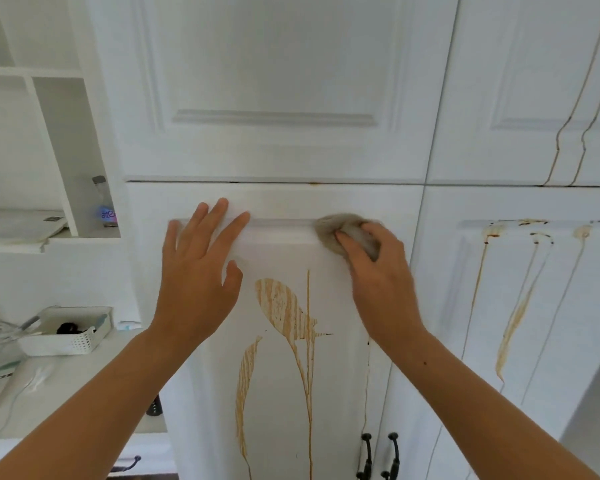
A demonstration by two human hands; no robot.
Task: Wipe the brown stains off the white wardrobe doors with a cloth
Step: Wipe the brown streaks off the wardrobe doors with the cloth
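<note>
Right hand: the right hand (378,271) is clenching a bunched beige cloth (329,230), fingers curled over the wad and pressing it against the top right corner of the recessed panel in the lower middle door (329,393).

Cloth: it is showing only partly — the far edge is bulging out past the fingertips, the rest is hidden under the palm, and its outline is blurred.

Left hand: the left hand (201,268) is holding nothing; it is spread flat with fingers fanned, the fingertips resting on the door's top rail just left of the cloth, apparently bracing.

Cleaned so far: the upper band of this door, around both hands, is looking white, and the door above it (274,81) is looking clear as well.

Still to wipe, same door: a broad streaked brown stain (281,306) is lying just below the hands, a second smear (245,386) is running lower left, and a thin drip line (308,341) is trailing down between them toward the black handles (378,455).

Still to wipe, right doors: the lower right door (568,306) is carrying blotches along its panel top and long runs (515,317) below, and the upper right door (534,81) is showing two thin brown lines (568,119).

Progress, as a judgement: the job is looking well short of half done — most of the staining is lying untouched.

Off to the left: open shelves are holding a bottle (104,206), and a white basket (70,332) is sitting on the counter, well apart from the work.
</note>
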